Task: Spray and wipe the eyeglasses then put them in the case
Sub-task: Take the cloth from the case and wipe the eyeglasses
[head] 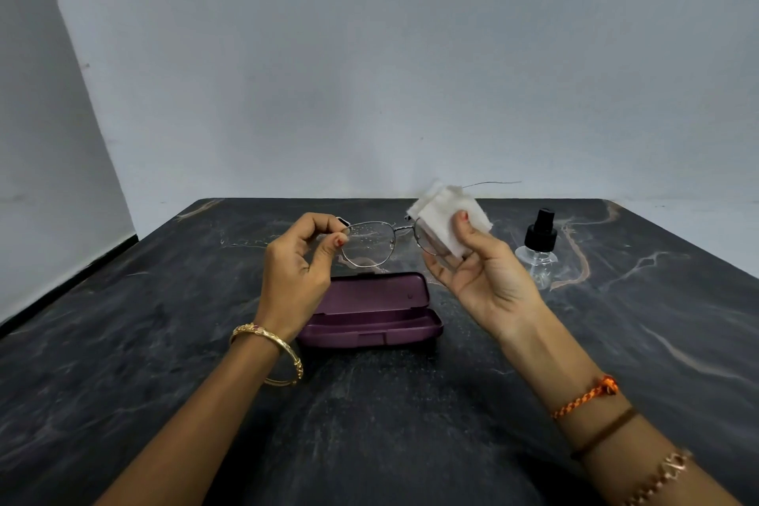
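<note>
Thin metal-framed eyeglasses (369, 243) are held up above the table, the left lens speckled with droplets. My left hand (297, 271) pinches the frame at its left edge. My right hand (480, 271) grips a folded white cloth (445, 220) that is wrapped over the right lens, thumb on the near side, fingers behind. One temple arm sticks out to the right behind the cloth. Below the glasses, a purple case (371, 312) lies open on the table with its lid raised and nothing inside.
A small clear spray bottle (539, 249) with a black nozzle stands upright on the table just right of my right hand. The dark marble table (164, 341) ends at a grey wall behind; its left edge runs diagonally.
</note>
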Demonstrator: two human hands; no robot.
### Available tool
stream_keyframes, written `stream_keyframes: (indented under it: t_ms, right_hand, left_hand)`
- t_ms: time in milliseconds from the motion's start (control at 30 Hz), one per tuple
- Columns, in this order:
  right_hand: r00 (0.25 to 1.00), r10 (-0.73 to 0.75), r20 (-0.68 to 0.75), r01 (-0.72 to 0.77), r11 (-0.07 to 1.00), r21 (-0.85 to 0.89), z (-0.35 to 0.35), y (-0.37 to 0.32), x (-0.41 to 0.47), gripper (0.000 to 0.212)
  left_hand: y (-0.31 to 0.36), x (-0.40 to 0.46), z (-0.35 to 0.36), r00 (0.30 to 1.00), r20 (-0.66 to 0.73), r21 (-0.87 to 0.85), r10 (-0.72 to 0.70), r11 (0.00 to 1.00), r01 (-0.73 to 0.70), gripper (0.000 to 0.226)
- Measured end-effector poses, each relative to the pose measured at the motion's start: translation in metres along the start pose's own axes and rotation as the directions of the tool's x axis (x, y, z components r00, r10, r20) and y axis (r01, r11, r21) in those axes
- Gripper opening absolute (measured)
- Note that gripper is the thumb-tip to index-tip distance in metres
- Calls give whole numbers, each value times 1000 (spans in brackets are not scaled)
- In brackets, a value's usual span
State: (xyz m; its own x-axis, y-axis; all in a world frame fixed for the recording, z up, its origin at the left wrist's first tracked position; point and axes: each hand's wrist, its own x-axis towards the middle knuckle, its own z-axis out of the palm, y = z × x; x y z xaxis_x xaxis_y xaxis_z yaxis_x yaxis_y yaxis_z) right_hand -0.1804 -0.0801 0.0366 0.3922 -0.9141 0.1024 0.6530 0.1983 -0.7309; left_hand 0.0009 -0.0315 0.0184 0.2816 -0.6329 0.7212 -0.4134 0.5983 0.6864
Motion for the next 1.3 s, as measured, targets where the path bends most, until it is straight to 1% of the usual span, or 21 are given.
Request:
stream_keyframes:
  t_ms: [100, 200, 300, 467, 533, 600, 667, 700, 800, 900, 967, 1033, 1133, 1233, 1300]
  right_hand:
    - [998, -55, -38, 56, 998, 28, 1, 3, 0, 28]
    - [993, -109, -34, 109, 994, -1, 2, 6, 0, 23]
    - [986, -164, -30, 159, 979, -127, 0, 5, -1, 20]
    - [968, -249, -21, 226, 908, -353, -3, -5, -3, 12]
    - [965, -260, -43, 216, 873, -437, -4, -9, -3, 11]
    - [968, -243, -68, 184, 864, -469, -5, -11, -3, 17]
    - [973, -216, -80, 159, 882, -444, -6, -12, -2, 19]
    - [976, -198, -90, 146, 904, -401, -6, -11, -2, 16]
    - [976, -117, -182, 88, 983, -160, -3, -5, -1, 4]
    - [970, -56, -236, 83, 991, 107, 3, 0, -1, 3]
    - [972, -62, -228, 101, 981, 163, 4, 3, -1, 4]
    - [976, -85, -201, 108, 988, 110, 5, 7, -1, 2]
    - [982, -144, -118, 140, 989, -40, 2, 9, -1, 10]
    - [981, -191, -27, 184, 969, -167, -1, 5, -1, 14]
    - [974, -224, 10, 221, 947, -232, -2, 1, -1, 17]
  left_hand:
    - [2, -3, 3, 999, 38, 15, 19, 1000, -20, 28]
    - [3, -5, 4, 998, 46, 2, 30, 1000, -30, 25]
    - [4, -5, 4, 998, 56, -40, 6, 999, -4, 13]
    - [7, -5, 6, 998, 62, -10, 34, 999, -33, 13]
    - [8, -5, 6, 999, 42, -13, 31, 999, -31, 13]
    - [9, -4, 7, 999, 23, 1, 30, 1000, -30, 15]
    - [10, -3, 7, 1000, 13, 11, 22, 1000, -22, 20]
    - [10, -3, 8, 1000, 3, 2, 13, 1000, -13, 22]
    - [11, -2, 9, 1000, -30, -21, 6, 1000, -6, 25]
    - [11, -6, 12, 999, 1, -5, 36, 999, -36, 25]
    - [12, -10, 15, 999, 8, -7, 53, 999, -53, 26]
    - [13, -11, 16, 997, -6, 16, 74, 997, -74, 27]
    - [12, -9, 12, 995, -30, 54, 97, 994, -96, 19]
    - [13, -8, 11, 996, -42, 64, 82, 995, -79, 18]
    - [13, -8, 12, 997, -37, 73, 67, 995, -64, 18]
